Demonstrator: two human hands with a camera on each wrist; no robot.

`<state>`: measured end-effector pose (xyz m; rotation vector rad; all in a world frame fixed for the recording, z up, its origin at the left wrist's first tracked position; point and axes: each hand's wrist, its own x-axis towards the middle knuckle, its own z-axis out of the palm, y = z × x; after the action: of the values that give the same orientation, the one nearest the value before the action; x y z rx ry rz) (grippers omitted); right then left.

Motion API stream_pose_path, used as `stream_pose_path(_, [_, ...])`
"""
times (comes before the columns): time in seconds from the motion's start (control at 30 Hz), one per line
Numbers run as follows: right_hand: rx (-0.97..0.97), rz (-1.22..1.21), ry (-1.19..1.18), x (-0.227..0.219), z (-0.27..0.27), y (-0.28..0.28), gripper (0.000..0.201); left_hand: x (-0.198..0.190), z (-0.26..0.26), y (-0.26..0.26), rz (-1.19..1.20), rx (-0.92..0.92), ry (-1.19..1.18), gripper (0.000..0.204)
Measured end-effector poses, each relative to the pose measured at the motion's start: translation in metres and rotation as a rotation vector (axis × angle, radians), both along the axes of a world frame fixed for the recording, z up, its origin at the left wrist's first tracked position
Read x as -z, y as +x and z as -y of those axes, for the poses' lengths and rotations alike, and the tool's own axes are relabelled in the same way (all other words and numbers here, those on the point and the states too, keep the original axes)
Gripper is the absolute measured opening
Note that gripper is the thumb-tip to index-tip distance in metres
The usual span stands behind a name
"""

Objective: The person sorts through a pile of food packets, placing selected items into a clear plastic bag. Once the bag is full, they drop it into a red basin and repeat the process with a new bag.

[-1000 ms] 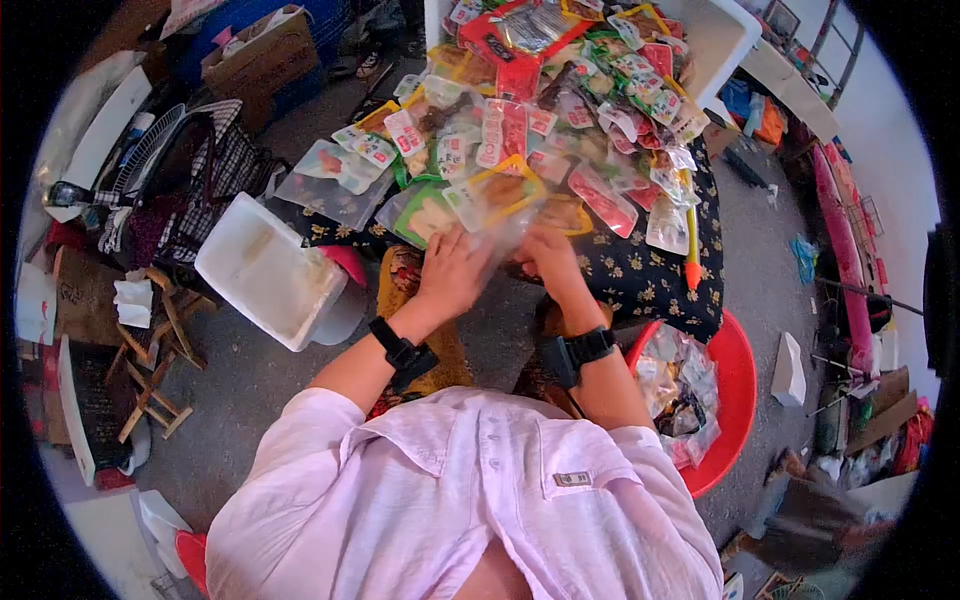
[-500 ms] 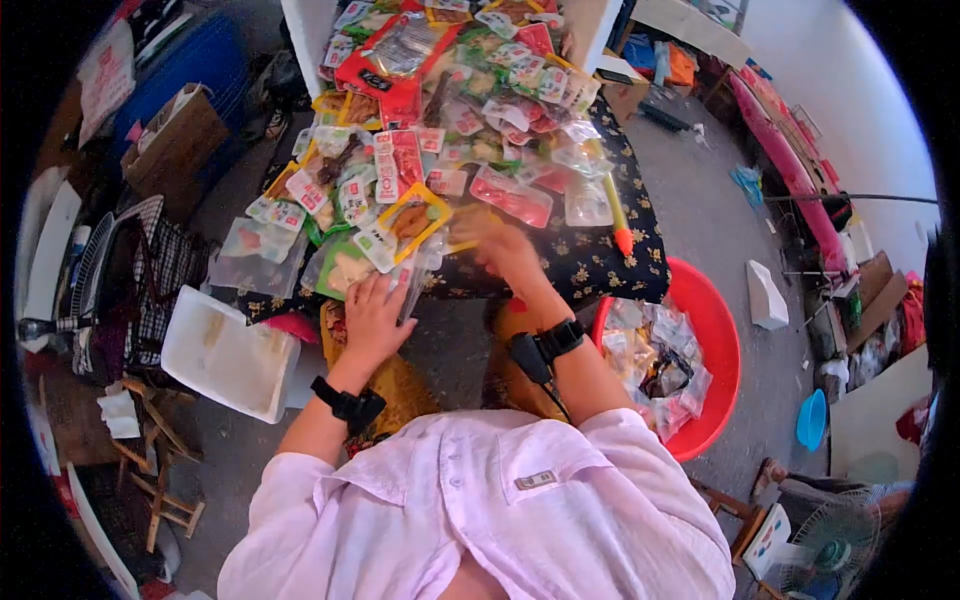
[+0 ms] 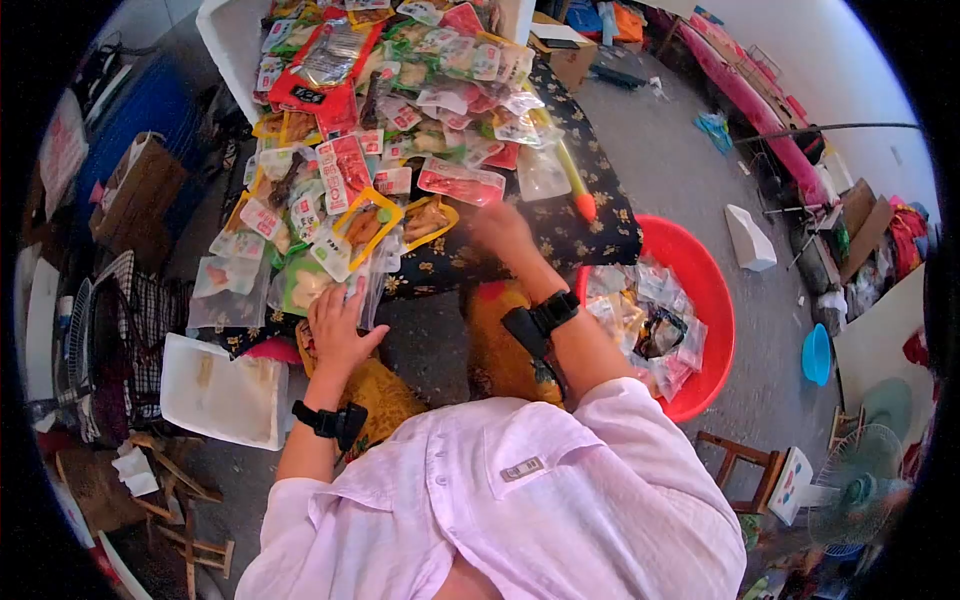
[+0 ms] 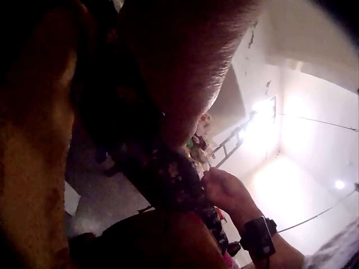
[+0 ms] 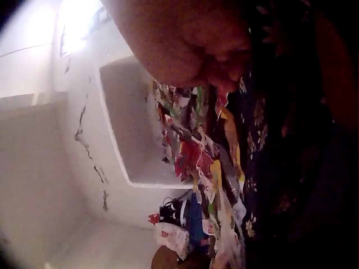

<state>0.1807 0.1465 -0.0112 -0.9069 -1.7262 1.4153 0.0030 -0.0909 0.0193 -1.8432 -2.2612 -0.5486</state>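
My left hand (image 3: pixel 338 328) rests at the table's near edge with its fingers extended over the lower end of a clear packet. By its fingertips lies a green-backed packet of pale food (image 3: pixel 305 285), with a yellow-edged packet (image 3: pixel 365 235) just above. My right hand (image 3: pixel 503 235) is blurred over the near part of the table, right of another yellow-edged packet (image 3: pixel 428 220) and just below a red-labelled packet (image 3: pixel 462 182). In the right wrist view the right hand's fingers (image 5: pixel 216 73) look bent; I cannot tell whether they hold anything.
Many food packets are heaped on a dark flowered cloth (image 3: pixel 600 235), spilling from a white foam box (image 3: pixel 228 50). An orange-tipped stick (image 3: pixel 575 185) lies at right. A red basin (image 3: pixel 715 340) with plastic packets stands right; a white tray (image 3: pixel 225 395) stands left.
The hands have moved apart from their shared hold over a clear packet. The left now rests at the near edge; the right has moved off to the right. The head view has shifted.
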Motion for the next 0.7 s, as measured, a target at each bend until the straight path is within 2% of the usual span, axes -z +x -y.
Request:
stream_pose_path(0.07, [0.068,0.073,0.037,-0.004,-0.008,0.005,0.013,0.001,0.0,0.001,0.018,0.006,0.009,0.07])
stream_pose_path(0.13, [0.187,0.169,0.063,-0.036,-0.006,0.011,0.01,0.004,0.001,0.002,0.011,-0.003,0.016,0.067])
stream_pose_path(0.23, [0.146,0.179,0.092,-0.029,-0.051,0.027,0.014,0.019,0.006,-0.002,-0.034,0.006,0.128,0.062])
stream_pose_path(0.3, [0.21,-0.038,-0.089,-0.036,-0.065,0.039,0.016,0.025,0.013,-0.004,-0.058,-0.001,0.195,0.06])
stream_pose_path(0.33, [0.28,-0.035,-0.094,-0.037,-0.072,0.041,0.016,0.025,0.017,-0.005,-0.062,-0.015,0.208,0.059])
stream_pose_path(0.47, [0.231,-0.16,-0.216,-0.054,-0.073,0.04,0.018,0.035,0.04,-0.01,-0.054,-0.097,0.25,0.059])
stream_pose_path(0.57, [0.102,-0.141,-0.23,-0.04,-0.08,0.031,0.019,0.042,0.056,-0.016,-0.052,-0.132,0.212,0.055])
stream_pose_path(0.6, [0.158,-0.061,-0.189,-0.052,-0.068,0.022,0.015,0.044,0.057,-0.016,-0.064,-0.138,0.187,0.053])
stream_pose_path(0.7, [0.052,0.092,-0.083,-0.042,-0.075,0.003,0.02,0.045,0.061,-0.015,-0.093,-0.162,0.101,0.049])
